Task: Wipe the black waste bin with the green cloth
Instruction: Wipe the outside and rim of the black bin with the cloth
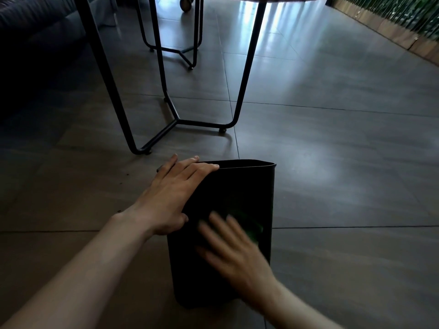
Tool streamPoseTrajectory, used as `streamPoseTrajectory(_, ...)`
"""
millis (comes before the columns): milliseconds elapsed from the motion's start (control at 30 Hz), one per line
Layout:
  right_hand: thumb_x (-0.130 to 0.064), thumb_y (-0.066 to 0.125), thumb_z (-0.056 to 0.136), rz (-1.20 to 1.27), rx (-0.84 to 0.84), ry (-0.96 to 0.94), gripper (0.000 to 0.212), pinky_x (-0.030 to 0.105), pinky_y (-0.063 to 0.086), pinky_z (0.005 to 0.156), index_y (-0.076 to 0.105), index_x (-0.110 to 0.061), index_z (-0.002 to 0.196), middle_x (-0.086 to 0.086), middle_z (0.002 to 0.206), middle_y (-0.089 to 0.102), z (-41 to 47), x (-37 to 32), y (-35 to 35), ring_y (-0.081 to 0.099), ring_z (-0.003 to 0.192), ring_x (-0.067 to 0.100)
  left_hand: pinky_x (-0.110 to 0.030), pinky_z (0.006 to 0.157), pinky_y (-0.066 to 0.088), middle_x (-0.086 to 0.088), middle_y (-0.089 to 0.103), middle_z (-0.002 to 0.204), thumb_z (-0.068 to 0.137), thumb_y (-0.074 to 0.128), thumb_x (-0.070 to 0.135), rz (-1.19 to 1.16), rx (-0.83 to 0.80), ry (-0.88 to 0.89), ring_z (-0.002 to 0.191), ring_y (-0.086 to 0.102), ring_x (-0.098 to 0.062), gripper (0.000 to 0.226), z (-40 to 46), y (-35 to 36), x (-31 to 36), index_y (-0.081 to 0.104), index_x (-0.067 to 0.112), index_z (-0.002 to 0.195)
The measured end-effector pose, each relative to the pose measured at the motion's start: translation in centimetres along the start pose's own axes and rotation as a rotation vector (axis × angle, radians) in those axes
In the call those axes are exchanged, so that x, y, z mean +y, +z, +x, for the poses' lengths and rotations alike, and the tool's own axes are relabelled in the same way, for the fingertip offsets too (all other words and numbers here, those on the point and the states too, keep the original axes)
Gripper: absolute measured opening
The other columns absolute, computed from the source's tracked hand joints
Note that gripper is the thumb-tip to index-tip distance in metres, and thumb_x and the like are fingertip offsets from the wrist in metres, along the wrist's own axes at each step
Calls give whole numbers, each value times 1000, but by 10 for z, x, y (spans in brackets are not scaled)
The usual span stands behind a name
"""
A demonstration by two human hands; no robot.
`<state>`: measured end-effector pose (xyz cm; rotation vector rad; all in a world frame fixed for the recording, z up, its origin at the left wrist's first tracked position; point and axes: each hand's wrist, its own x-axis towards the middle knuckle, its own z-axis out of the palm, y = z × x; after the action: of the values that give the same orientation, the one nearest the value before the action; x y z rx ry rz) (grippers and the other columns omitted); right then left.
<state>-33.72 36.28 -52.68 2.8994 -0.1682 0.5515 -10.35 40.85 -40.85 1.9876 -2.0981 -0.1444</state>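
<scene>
Lying sideways on grey tiled floor [332,138]: black plastic waste bin [237,186] | left hand [171,198] flat, fingers spread on bin's left edge | right hand [235,252] blurred, seemingly pressing green cloth [247,224] onto bin's upper side
</scene>
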Motion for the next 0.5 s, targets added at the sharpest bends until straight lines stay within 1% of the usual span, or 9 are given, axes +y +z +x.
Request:
streamPoseTrajectory(67,-34,63,98,-125,-221,-266,48,55,38,118,50,-33,144,9,165,32,-42,-21,8,1,156,48,-37,126,-10,22,21,158,60,83,17,-14,-5,11,155,4,-8,123,-1,1,1,9,42,155)
streamPoseTrajectory(133,-36,66,96,-190,-292,-344,53,51,42,116,47,-34,145,5,165,34,-57,-14,1,1,155,46,-39,126,-9,23,21,158,60,83,17,-16,1,21,155,4,-7,123,-1,1,2,9,42,155)
streamPoseTrajectory(167,-32,64,97,-153,-228,-287,48,51,45,115,50,-33,143,6,164,37,-53,-4,-5,10,155,44,-39,127,-8,23,21,158,60,82,16,-10,1,22,155,4,-8,123,-1,2,3,9,42,155)
streamPoseTrajectory(233,-23,59,100,-35,-25,-16,43,54,41,117,55,-27,143,11,163,40,-26,21,-20,25,154,40,-41,127,-6,23,21,159,58,83,15,8,1,24,155,4,-8,124,-1,1,3,9,41,155)
streamPoseTrajectory(300,-23,55,101,59,123,316,49,55,32,122,50,-22,150,12,165,35,16,45,-37,23,156,37,-42,127,-5,22,22,159,58,83,15,3,4,21,156,5,-8,124,-1,1,4,10,40,156)
streamPoseTrajectory(333,-25,53,101,84,163,433,51,56,29,124,47,-22,152,12,166,32,34,53,-42,19,157,36,-42,127,-5,21,22,158,59,82,15,-4,5,21,156,5,-9,123,-1,0,4,11,40,156)
streamPoseTrajectory(367,-25,54,101,98,178,475,53,57,27,124,47,-21,152,12,166,32,45,57,-43,18,157,36,-41,127,-6,21,22,158,59,82,14,-10,6,16,155,5,-9,123,-1,0,4,11,40,156)
streamPoseTrajectory(433,-20,61,99,66,144,317,47,59,29,123,55,-19,146,15,163,37,36,48,-31,23,155,40,-39,126,-8,20,22,158,58,82,14,-5,-1,8,155,5,-8,123,1,-2,4,12,39,156)
streamPoseTrajectory(500,-21,63,99,11,16,2,37,57,34,121,61,-24,136,14,161,41,-2,21,-11,25,154,41,-37,126,-10,22,20,157,59,84,16,-3,-3,5,155,4,-7,123,2,-2,3,11,40,155)
